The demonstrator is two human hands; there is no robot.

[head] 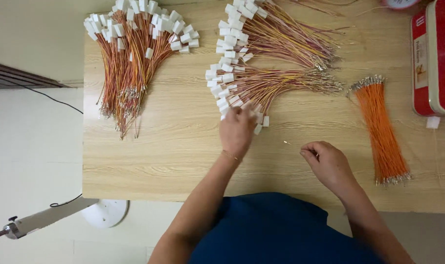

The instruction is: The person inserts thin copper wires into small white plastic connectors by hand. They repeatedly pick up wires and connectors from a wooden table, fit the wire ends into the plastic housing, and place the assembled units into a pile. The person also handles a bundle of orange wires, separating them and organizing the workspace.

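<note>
My left hand [237, 129] reaches onto the near edge of a fanned pile of thin wires with white plastic connectors [252, 83], its fingers on the connectors; whether it grips one I cannot tell. My right hand [327, 164] rests on the wooden table [183, 146] with its fingers curled and pinched, and a thin wire tip [286, 143] shows just left of it. A bundle of plain orange wires with metal ends [383, 132] lies to the right of that hand.
A second pile of connector wires [129, 54] lies at the table's far left. A red and white tin box [435, 56] stands at the right edge, a small white piece [433, 122] below it. A white round base [105, 212] and a metal arm [41, 222] sit on the floor at left.
</note>
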